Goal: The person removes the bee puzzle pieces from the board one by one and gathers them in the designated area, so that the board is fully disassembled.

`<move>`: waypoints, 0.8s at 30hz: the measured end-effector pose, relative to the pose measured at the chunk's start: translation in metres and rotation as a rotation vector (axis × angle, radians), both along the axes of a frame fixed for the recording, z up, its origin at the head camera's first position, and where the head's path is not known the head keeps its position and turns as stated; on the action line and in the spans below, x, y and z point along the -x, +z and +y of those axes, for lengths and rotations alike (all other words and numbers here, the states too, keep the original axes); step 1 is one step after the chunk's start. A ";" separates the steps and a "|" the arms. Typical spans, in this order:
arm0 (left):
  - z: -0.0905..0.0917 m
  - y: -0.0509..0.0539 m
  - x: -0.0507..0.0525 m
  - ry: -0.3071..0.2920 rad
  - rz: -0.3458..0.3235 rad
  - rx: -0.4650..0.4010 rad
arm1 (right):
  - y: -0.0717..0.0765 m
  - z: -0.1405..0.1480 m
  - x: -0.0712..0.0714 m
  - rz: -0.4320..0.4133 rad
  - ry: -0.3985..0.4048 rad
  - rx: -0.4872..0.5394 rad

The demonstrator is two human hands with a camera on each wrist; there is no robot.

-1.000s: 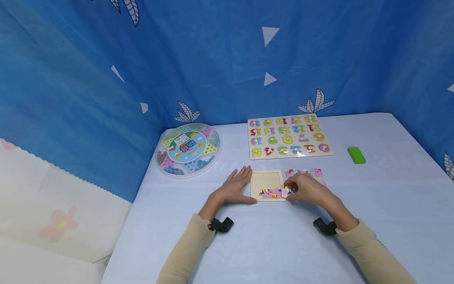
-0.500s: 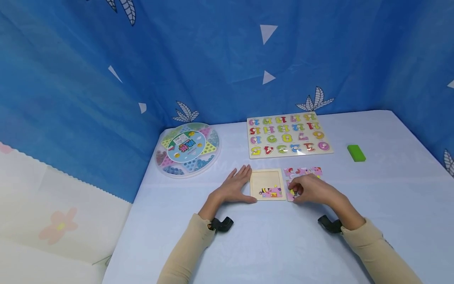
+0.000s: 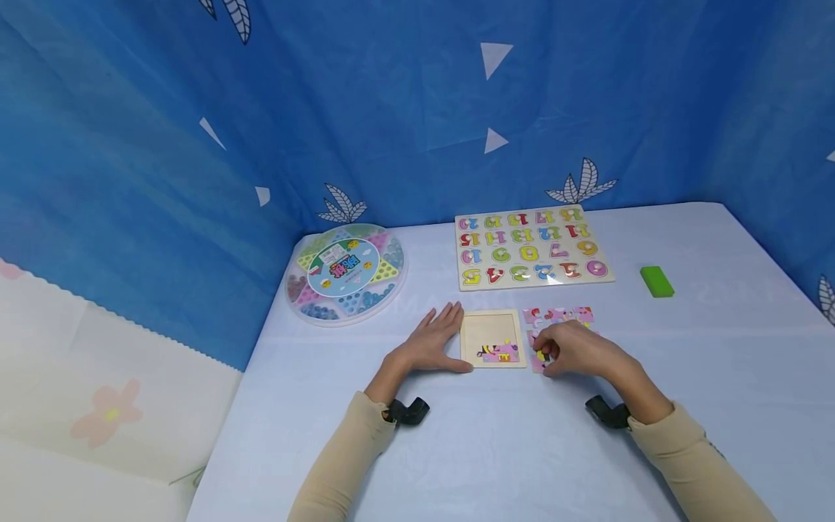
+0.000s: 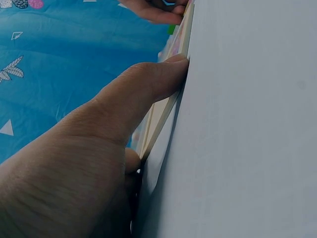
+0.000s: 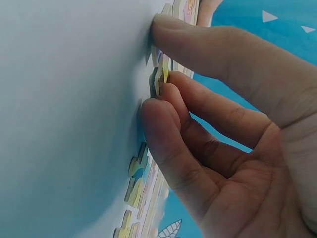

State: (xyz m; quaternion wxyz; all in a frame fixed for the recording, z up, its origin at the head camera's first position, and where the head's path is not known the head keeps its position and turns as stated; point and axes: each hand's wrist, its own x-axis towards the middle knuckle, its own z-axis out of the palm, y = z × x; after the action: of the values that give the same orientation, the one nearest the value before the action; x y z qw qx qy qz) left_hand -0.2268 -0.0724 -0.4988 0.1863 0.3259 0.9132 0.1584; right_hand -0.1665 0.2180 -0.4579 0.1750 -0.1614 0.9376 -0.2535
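My left hand [image 3: 429,344] lies at the left edge of a small square wooden puzzle tray [image 3: 467,341], fingers straight and spread; in the left wrist view its thumb [image 4: 166,74] rests against the rim. A strip of pink puzzle with a bee and a yellow pot [image 3: 501,353] sits along the tray's bottom. Just right of the tray, my right hand [image 3: 577,351] has its thumb and fingers curled about a pink and yellow puzzle piece [image 3: 540,359]. In the right wrist view this piece [image 5: 157,82] shows edge-on between thumb and fingers. My right hand partly hides other pieces.
Several pink puzzle pieces [image 3: 558,314] lie behind my right hand. Further back are a wooden number board [image 3: 531,248] and a green block [image 3: 656,281]. A round Chinese checkers set [image 3: 346,275] stands back left. A blue curtain [image 3: 404,109] borders the table.
My right hand has moved right, from the tray's right edge to beside it, with the piece now off the rim. My left hand has stayed in place.
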 end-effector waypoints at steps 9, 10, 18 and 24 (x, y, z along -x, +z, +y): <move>0.000 0.000 0.000 0.006 0.003 0.001 | 0.003 -0.001 0.000 -0.013 -0.007 -0.004; 0.001 0.000 0.000 0.005 0.005 0.002 | 0.003 -0.001 -0.001 -0.011 -0.007 -0.006; 0.001 0.001 0.000 0.000 0.005 0.000 | 0.002 -0.002 -0.003 0.000 -0.005 -0.017; 0.000 0.000 0.000 -0.007 0.012 -0.001 | 0.002 -0.002 -0.003 -0.002 -0.007 -0.025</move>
State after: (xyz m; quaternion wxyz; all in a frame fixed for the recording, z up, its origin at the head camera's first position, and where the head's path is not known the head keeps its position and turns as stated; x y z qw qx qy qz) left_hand -0.2271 -0.0719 -0.4987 0.1810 0.3299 0.9132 0.1562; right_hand -0.1636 0.2165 -0.4554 0.1770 -0.1557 0.9411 -0.2423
